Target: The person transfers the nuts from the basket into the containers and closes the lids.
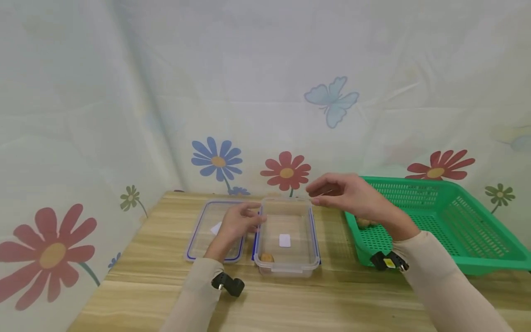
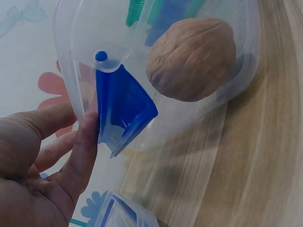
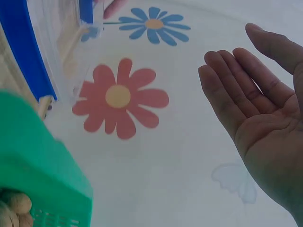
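Note:
A clear plastic food container with blue side latches stands on the table, its top uncovered. One walnut lies inside it, in the near left corner in the head view. My left hand is at the container's left rim, fingertips touching near a blue latch that hangs outward. Over the far right corner of the container hovers my right hand. Its fingers are extended, the palm shows, and nothing is held. Left of the container lies its clear lid with a blue seal, partly covered by my left hand.
To the right stands a green plastic basket with slotted walls. Several walnuts sit in its left end, partly hidden by my right arm. Behind the wood-patterned table hangs a white cloth printed with flowers and a butterfly.

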The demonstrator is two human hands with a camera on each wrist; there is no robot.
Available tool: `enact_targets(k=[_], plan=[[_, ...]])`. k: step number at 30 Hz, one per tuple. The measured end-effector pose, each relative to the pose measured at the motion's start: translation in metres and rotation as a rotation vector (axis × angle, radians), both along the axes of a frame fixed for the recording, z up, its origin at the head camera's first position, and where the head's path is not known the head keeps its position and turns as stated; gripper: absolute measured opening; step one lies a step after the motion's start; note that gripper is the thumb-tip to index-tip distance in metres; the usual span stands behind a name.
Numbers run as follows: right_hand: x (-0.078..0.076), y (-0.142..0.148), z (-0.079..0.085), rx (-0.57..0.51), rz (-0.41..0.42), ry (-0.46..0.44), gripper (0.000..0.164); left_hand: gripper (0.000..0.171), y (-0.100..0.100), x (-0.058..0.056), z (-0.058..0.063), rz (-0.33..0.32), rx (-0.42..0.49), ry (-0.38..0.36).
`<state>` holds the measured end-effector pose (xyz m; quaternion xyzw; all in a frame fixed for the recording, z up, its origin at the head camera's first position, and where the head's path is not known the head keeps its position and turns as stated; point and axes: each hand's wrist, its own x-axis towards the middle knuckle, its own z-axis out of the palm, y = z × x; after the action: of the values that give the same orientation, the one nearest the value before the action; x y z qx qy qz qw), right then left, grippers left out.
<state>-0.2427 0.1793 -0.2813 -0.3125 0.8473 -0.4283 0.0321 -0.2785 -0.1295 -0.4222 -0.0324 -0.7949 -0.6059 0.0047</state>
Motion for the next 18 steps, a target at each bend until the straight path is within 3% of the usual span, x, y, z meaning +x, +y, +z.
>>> enact_targets(k=[12, 18], plan=[[-0.024, 0.047, 0.022, 0.126, -0.131, 0.052, 0.035, 0.050, -0.001, 0.001, -0.002, 0.003, 0.010, -0.007], [-0.035, 0.068, 0.020, 0.169, -0.188, 0.064, 0.040, 0.048, 0.000, 0.001, -0.001, 0.005, 0.013, 0.000]])
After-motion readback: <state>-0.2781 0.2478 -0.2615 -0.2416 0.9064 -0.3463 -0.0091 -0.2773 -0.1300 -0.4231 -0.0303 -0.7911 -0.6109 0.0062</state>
